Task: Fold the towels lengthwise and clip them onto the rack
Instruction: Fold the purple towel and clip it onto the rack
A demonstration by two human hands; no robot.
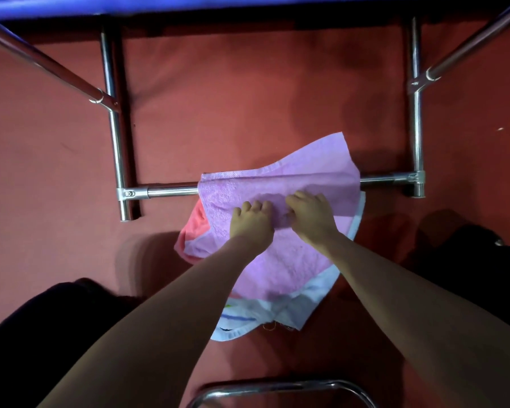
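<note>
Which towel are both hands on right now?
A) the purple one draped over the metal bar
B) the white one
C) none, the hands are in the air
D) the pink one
A: the left hand and right hand both rest on the purple towel, which hangs over the bar and covers the other towels.

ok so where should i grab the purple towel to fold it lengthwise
Judging by its pose, pinch the purple towel at its loose near hem, coming from the person's side. It is draped over the rack bar, which pins the fold line, while both hands sit mid-cloth.
</note>
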